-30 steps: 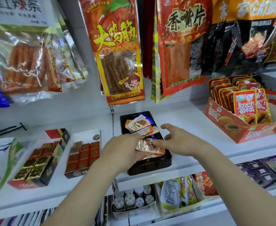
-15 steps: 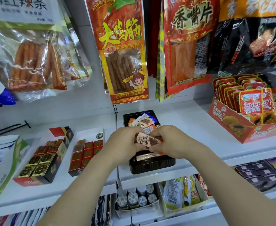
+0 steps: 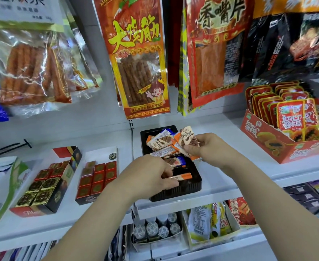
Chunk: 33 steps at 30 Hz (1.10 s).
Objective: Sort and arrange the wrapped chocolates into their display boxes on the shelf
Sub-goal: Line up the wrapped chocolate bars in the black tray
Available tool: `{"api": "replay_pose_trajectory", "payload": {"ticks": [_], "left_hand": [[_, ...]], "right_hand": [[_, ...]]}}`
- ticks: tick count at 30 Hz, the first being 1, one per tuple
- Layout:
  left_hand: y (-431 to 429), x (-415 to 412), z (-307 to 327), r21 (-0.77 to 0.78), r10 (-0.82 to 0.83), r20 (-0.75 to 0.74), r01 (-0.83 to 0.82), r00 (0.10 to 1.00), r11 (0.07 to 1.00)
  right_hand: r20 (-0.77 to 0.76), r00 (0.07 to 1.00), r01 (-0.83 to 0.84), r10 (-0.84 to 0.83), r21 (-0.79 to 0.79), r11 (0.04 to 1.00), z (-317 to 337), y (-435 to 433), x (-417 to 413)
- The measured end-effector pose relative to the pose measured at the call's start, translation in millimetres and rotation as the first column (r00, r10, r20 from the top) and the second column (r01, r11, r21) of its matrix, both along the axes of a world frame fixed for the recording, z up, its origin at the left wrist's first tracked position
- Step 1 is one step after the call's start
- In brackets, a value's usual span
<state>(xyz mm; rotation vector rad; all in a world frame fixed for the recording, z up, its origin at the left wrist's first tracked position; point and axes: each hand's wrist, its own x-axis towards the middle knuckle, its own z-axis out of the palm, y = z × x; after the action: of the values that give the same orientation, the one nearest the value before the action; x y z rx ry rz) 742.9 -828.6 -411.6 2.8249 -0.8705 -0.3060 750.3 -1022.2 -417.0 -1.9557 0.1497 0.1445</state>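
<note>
Over the black tray (image 3: 175, 192), sorting seems unfinished: the right hand (image 3: 213, 147) pinches Fodver chocolates (image 3: 187, 137), the left hand (image 3: 145, 178) curls round an orange-ended bar (image 3: 183, 176), and more wrapped chocolates (image 3: 160, 143) lie jumbled inside.

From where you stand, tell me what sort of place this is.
Most likely a shop's snack aisle: sealed snack bags hang over a white shelf, and open display boxes sit on it beside a black tray of wrapped chocolates.
</note>
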Motion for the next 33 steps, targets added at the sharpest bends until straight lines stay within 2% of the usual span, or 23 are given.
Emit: {"api": "replay_pose_trajectory", "payload": {"ticks": [5, 10, 17, 20, 22, 25, 27, 30, 33], "left_hand": [[-5, -2, 0, 0.074, -0.013, -0.038, 0.016, 0.999, 0.997], [-1, 3, -2, -0.107, 0.049, -0.184, -0.070, 0.982, 0.992], [2, 7, -7, -0.218, 0.103, -0.228, -0.154, 0.968, 0.964], [3, 8, -7, -0.187, 0.081, -0.177, -0.114, 0.981, 0.976], [3, 8, -6, -0.111, 0.051, -0.098, -0.062, 0.994, 0.992], [0, 6, -7, 0.043, -0.046, 0.005, 0.046, 0.999, 0.998], [-3, 6, -9, 0.091, -0.090, 0.047, 0.085, 0.995, 0.992], [-3, 6, -11, 0.087, -0.093, 0.042, 0.089, 0.995, 0.992], [0, 7, -8, 0.049, -0.075, -0.034, 0.077, 0.997, 0.996]], "right_hand": [[-0.040, 0.999, -0.017, 0.018, 0.032, 0.999, 0, 4, 1], [-0.040, 0.998, -0.040, 0.040, 0.015, 0.999, 2, 2, -2], [-0.093, 0.995, -0.035, 0.045, 0.104, 0.994, 1, -3, -1], [-0.135, 0.990, -0.011, 0.044, 0.235, 0.972, 3, -2, -3], [-0.161, 0.986, 0.011, 0.038, 0.296, 0.955, 5, -3, -4], [-0.184, 0.982, 0.013, 0.046, 0.308, 0.951, 3, 0, -4], [-0.187, 0.981, 0.014, 0.043, 0.290, 0.957, 0, 2, -4], [-0.177, 0.984, 0.036, 0.015, 0.283, 0.959, -2, 0, -3], [-0.169, 0.986, 0.042, 0.007, 0.282, 0.958, -5, -1, -3]]}}
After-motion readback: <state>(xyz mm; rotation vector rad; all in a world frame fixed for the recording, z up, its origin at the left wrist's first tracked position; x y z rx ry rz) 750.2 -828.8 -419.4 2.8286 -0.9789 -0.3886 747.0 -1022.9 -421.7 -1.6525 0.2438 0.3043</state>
